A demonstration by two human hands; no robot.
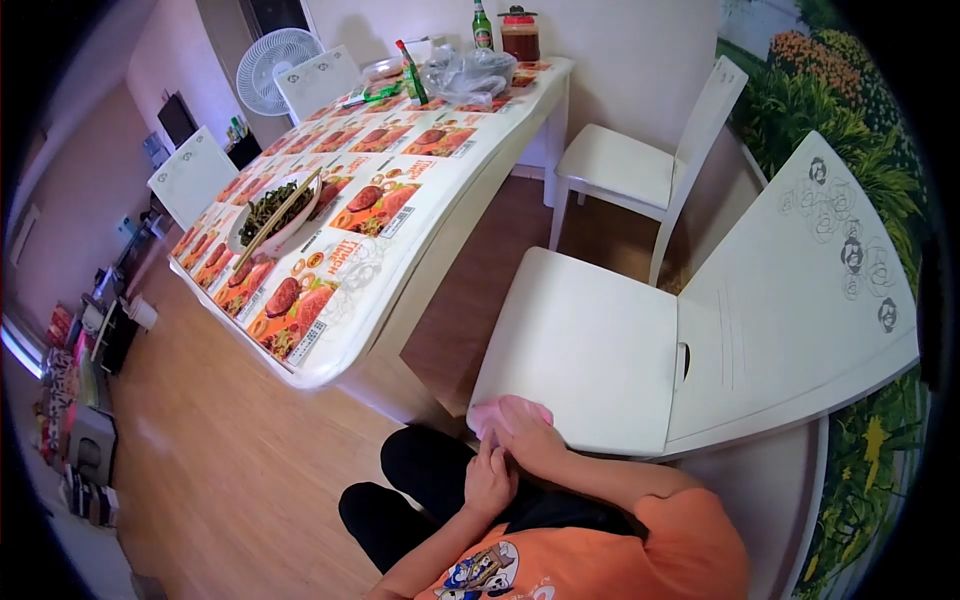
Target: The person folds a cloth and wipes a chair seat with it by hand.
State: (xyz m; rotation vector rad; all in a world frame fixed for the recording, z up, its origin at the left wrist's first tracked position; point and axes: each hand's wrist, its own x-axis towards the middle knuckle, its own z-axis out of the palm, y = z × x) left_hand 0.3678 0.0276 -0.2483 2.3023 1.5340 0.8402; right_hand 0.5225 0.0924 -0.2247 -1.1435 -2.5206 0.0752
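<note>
At the front corner of the near chair's white seat (580, 350), gripping bunched pink cloth (483, 414) in the right hand (525, 435), with some fingers hidden; bringing the left hand (490, 485) up from just below, touching near the cloth's lower edge with bent fingers, not showing clearly whether pinching or merely resting; leaning the right hand over the cloth, nearer than the left, with pink running crosswise and peeking out either side

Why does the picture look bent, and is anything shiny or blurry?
Head view: likely a wide lens, since the table edges bow and the corners go black; pale sheen on the wooden floor; the clutter at far left looks too soft to identify fully.
</note>
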